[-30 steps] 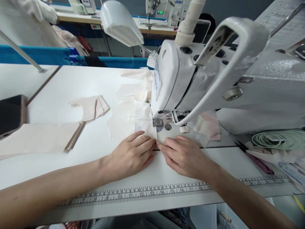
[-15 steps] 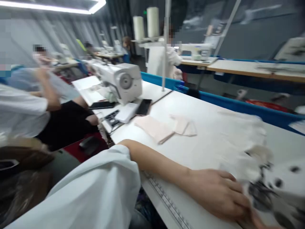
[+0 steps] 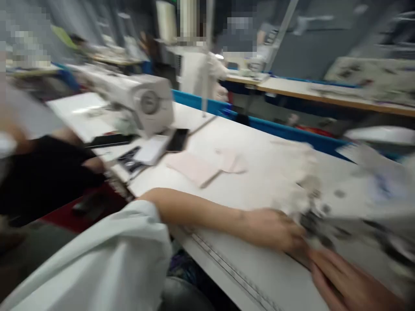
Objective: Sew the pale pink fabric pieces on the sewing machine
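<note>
White fabric piece (image 3: 292, 201) lies on the table (image 3: 259, 181) by the blurred sewing machine (image 3: 340, 220); left hand (image 3: 275, 229) flat on it, fingers together; right hand (image 3: 346, 280) alongside, grip unclear; pink pieces (image 3: 201, 166) well apart.

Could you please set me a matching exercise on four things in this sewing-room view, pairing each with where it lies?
Things:
1. left hand
2. right hand
3. pink fabric pieces
4. dark phone

Places:
A. at the bottom right corner of the view
B. beside the neighbouring sewing machine
C. flat on the white table, in the middle of the view
D. on the table by the blurred machine head, forearm stretched across the table

Pairs: 1-D, 2-A, 3-C, 4-B
</note>
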A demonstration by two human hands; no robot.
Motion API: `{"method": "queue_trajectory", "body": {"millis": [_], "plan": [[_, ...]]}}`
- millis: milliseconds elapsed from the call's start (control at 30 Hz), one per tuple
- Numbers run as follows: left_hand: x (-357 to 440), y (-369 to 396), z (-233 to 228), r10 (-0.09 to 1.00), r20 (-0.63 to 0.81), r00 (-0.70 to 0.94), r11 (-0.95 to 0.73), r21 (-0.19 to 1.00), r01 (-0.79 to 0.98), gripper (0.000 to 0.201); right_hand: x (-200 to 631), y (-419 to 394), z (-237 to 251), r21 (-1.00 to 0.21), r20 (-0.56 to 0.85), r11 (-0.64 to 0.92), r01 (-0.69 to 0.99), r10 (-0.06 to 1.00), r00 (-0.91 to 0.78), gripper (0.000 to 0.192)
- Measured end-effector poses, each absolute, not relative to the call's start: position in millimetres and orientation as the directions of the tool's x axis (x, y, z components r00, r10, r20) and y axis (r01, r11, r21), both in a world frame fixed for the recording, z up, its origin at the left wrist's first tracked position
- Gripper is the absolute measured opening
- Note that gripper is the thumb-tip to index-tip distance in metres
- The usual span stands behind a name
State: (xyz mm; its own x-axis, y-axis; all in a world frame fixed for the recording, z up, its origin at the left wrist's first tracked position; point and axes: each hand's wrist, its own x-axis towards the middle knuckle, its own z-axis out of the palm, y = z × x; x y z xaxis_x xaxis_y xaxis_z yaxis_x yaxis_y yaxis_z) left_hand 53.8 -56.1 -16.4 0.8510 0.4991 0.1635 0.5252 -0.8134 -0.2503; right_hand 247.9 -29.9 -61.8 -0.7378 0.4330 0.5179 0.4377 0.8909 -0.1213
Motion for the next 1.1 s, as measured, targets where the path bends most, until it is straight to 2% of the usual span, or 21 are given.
{"method": "queue_trajectory", "body": {"millis": [100, 167, 333, 467, 600, 767, 967, 1100], "plan": [[56, -50, -28, 0.421, 0.287, 0.861, -0.857, -0.184, 0.481, 0.016, 277, -69, -38, -0.042, 0.337, 0.818, 0.574, 0.552, -0.763, 0.032], [53, -44, -35, 0.372, 0.354, 0.858, -0.883, -0.151, 0.445, 0.013, 277, -72, -31, -0.042, 0.270, 0.802, 0.595, 0.583, -0.766, 0.031], [50, -42, -40, 0.354, 0.463, 0.813, -0.872, -0.152, 0.466, 0.017, 276, -62, -33, -0.100, 0.301, 0.784, 0.613, 0.611, -0.732, 0.029], [51, -42, -38, 0.430, 0.497, 0.754, -0.868, -0.002, 0.496, 0.019, 286, -63, -36, -0.168, 0.367, 0.786, 0.594, 0.610, -0.703, 0.031], [51, -39, -37, 0.481, 0.493, 0.725, -0.859, 0.098, 0.503, 0.020, 293, -64, -36, -0.161, 0.381, 0.810, 0.564, 0.578, -0.721, 0.030], [48, -40, -33, 0.444, 0.441, 0.779, -0.875, 0.026, 0.484, 0.021, 290, -68, -33, -0.098, 0.343, 0.836, 0.540, 0.538, -0.770, 0.029], [49, -41, -33, 0.382, 0.428, 0.819, -0.875, -0.117, 0.469, 0.016, 290, -71, -34, -0.102, 0.342, 0.835, 0.540, 0.539, -0.770, 0.027], [52, -40, -36, 0.377, 0.473, 0.796, -0.873, -0.106, 0.476, 0.011, 287, -74, -34, -0.086, 0.319, 0.835, 0.543, 0.539, -0.779, 0.027]]}}
